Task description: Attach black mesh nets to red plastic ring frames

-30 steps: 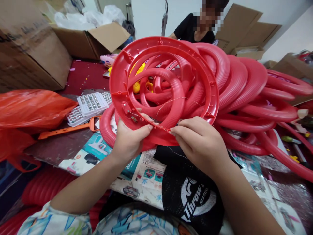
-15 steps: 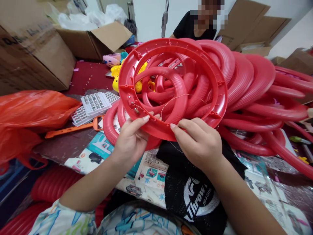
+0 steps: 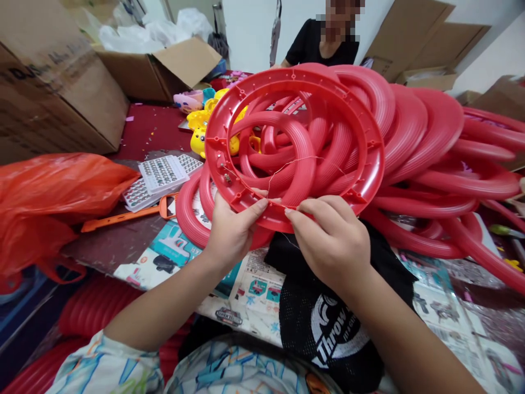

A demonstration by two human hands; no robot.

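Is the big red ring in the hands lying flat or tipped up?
Tipped up. The red ring stands on edge, its open side facing the camera, lower rim pinched by the left hand and right hand.

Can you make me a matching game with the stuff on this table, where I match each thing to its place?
Things:
1. big red plastic ring
2. crumpled orange plastic bag
3. open brown cardboard box
4. black mesh bag with white lettering

Places:
A. far left of the table
B. held up in the left hand and the right hand
C. close to the person, under the right wrist
D. at the back of the table, left of the person in black

Pairs: 1-B, 2-A, 3-D, 4-C
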